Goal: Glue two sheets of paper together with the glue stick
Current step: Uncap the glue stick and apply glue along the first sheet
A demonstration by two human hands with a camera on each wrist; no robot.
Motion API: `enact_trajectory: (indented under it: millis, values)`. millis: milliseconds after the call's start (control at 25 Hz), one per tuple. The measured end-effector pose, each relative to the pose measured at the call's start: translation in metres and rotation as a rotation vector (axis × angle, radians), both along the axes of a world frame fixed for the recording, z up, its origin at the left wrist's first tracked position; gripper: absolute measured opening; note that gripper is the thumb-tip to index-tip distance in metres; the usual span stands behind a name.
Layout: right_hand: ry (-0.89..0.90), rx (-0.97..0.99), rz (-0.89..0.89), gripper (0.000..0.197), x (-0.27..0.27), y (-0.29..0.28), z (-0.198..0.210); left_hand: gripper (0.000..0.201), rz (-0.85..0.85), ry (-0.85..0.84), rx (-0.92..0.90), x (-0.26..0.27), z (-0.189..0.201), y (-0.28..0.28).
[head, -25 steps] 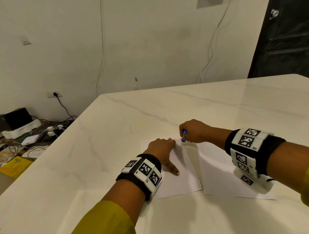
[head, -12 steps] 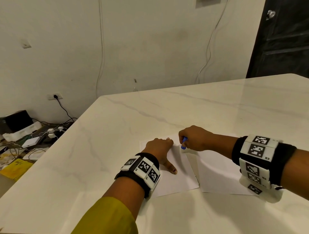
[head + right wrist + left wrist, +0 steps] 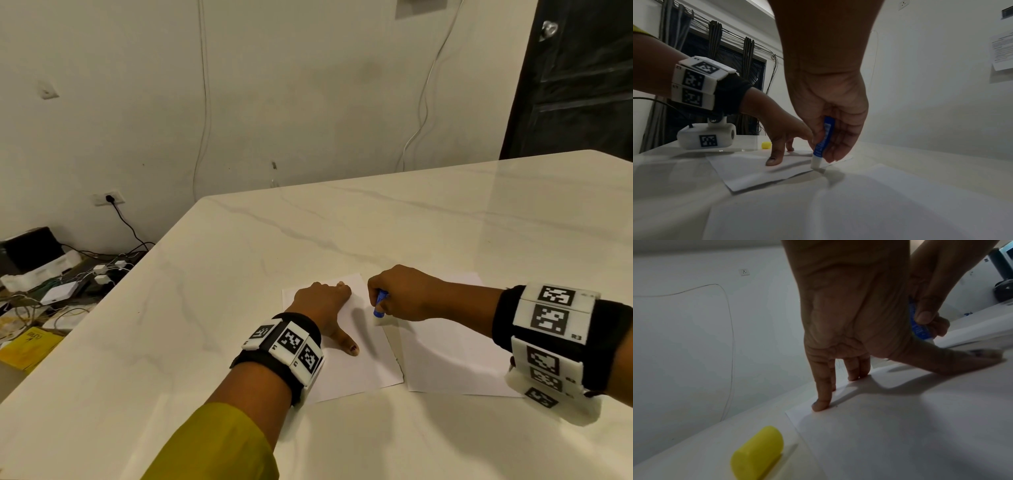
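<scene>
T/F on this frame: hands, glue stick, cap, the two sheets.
1. The right hand grips the glue stick. True.
2. The glue stick's tip is on the right sheet. False: it meets the left sheet near its right edge.
3. The left hand presses the left sheet with fingertips and thumb. True.
4. The yellow cap is on the glue stick. False: it lies on the table, left of the left sheet.
5. The sheets are stacked. False: they lie side by side.

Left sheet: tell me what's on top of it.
On the left sheet: the left hand pressing it, and the glue stick tip at its right edge. Any glue laid isn't discernible.
</scene>
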State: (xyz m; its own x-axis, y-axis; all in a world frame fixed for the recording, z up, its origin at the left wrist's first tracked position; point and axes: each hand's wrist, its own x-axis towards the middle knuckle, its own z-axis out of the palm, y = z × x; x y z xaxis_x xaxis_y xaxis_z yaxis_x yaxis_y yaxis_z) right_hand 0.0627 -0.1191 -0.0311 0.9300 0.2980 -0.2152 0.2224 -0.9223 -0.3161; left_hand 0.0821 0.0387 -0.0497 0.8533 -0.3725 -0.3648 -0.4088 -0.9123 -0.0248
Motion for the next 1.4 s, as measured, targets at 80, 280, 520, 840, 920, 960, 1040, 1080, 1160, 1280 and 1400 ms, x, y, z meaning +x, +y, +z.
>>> enact_trajectory:
  millis: [80,280,520,840,920,960,1040,1080,1160,1280,1400]
  values:
    - [0.003,-0.005,0.005,0.022,-0.002,0.0,0.0,0.098,0.006,-0.001,-0.006,0.0,0.0,0.0]
    - [0.017,-0.013,0.021,0.022,-0.013,-0.001,0.001,0.097,0.003,-0.013,-0.017,0.0,-0.002,0.0]
    - [0.038,-0.03,0.054,0.023,-0.029,-0.004,0.003,0.098,-0.001,-0.008,-0.02,0.0,-0.003,0.001]
    - [0.05,-0.041,0.115,0.021,-0.047,-0.005,0.003,0.1,-0.003,-0.008,-0.019,0.0,-0.002,0.001]
    - [0.054,-0.042,0.134,0.022,-0.05,-0.006,0.004,0.098,-0.002,-0.009,-0.019,-0.001,-0.002,0.001]
    - [0.055,-0.035,0.139,0.022,-0.052,-0.007,0.004,0.098,-0.002,-0.009,-0.018,-0.001,-0.002,0.001]
    - [0.058,-0.017,0.145,0.021,-0.056,-0.009,0.003,0.097,-0.001,-0.005,-0.018,-0.001,-0.001,0.001]
    - [0.063,-0.01,0.148,0.02,-0.058,-0.01,0.003,0.096,-0.001,-0.004,-0.02,-0.001,-0.001,0.001]
    - [0.078,-0.005,0.155,0.019,-0.063,-0.012,0.002,0.096,0.001,-0.002,-0.022,-0.001,0.0,0.001]
    - [0.075,-0.011,0.154,0.017,-0.067,-0.013,0.001,0.097,0.01,0.004,-0.015,-0.001,0.0,0.0]
    - [0.087,-0.022,0.168,0.018,-0.066,-0.013,0.003,0.095,0.009,0.007,-0.017,-0.002,0.002,0.0]
